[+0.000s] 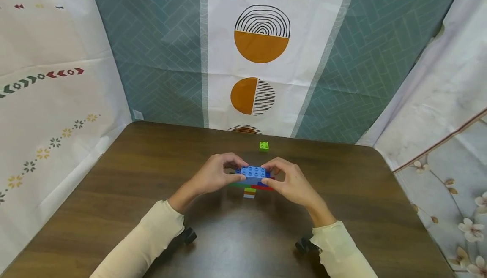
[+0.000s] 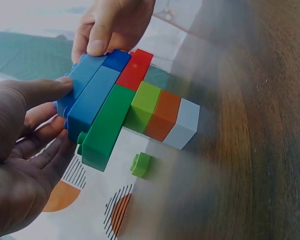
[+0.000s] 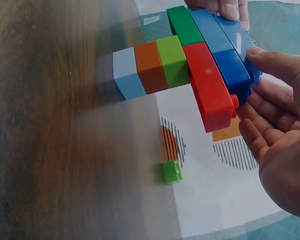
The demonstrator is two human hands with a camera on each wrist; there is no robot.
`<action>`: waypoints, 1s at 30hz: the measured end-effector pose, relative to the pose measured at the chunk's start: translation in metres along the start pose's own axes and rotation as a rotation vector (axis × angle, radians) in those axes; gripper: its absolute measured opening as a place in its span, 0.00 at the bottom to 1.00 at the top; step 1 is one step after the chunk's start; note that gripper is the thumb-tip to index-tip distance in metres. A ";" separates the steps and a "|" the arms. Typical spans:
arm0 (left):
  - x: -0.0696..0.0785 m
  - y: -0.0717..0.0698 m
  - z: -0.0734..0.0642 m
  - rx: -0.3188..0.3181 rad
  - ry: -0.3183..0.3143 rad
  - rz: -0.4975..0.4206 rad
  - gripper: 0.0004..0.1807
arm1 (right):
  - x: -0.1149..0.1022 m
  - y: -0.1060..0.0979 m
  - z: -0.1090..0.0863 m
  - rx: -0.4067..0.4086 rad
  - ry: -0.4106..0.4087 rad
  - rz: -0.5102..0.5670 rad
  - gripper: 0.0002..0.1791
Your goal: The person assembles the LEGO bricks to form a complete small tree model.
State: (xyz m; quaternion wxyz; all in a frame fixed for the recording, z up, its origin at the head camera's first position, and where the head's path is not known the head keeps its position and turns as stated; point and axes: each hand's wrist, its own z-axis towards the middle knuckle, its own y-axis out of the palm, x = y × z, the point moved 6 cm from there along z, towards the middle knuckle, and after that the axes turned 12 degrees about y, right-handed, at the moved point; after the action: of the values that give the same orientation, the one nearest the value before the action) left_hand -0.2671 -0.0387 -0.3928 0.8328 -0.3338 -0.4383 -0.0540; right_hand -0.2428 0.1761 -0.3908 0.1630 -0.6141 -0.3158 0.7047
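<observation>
A light blue brick (image 1: 253,171) tops a tower of toy building bricks. My left hand (image 1: 214,174) pinches its left end between thumb and fingers, while my right hand (image 1: 291,181) pinches the right end. Beneath it lie another blue brick (image 2: 96,100) and a dark blue brick (image 3: 232,75), end to end. The layer below pairs a green brick (image 2: 108,127) on the left with a red brick (image 3: 210,85) on the right. A narrow upright column carries them: lime green brick (image 3: 172,62), orange brick (image 3: 151,67), and a whitish brick (image 3: 129,75) at the bottom, on the table.
A loose lime green brick (image 1: 264,146) lies behind the tower, near the far edge of the brown wooden table (image 1: 152,151). Patterned cloths (image 1: 163,58) hang behind and at both sides. Black pieces (image 1: 188,235) show under the wrists.
</observation>
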 end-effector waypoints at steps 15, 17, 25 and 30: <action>0.000 -0.001 0.000 -0.017 -0.021 -0.025 0.17 | 0.001 -0.015 0.006 -0.044 -0.079 0.008 0.20; -0.001 -0.001 0.000 -0.014 -0.026 -0.023 0.17 | 0.001 -0.021 0.010 -0.036 -0.089 0.034 0.20; -0.001 -0.001 0.000 -0.015 -0.033 -0.019 0.17 | 0.012 -0.046 0.036 0.016 -0.040 0.052 0.19; 0.000 -0.002 -0.001 -0.012 -0.034 -0.016 0.17 | 0.017 -0.054 0.057 0.020 -0.003 0.043 0.19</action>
State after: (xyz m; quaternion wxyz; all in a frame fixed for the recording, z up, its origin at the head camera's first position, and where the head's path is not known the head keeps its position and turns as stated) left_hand -0.2670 -0.0404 -0.3924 0.8226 -0.3363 -0.4549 -0.0575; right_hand -0.3096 0.2135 -0.3663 0.1536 -0.6179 -0.2956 0.7122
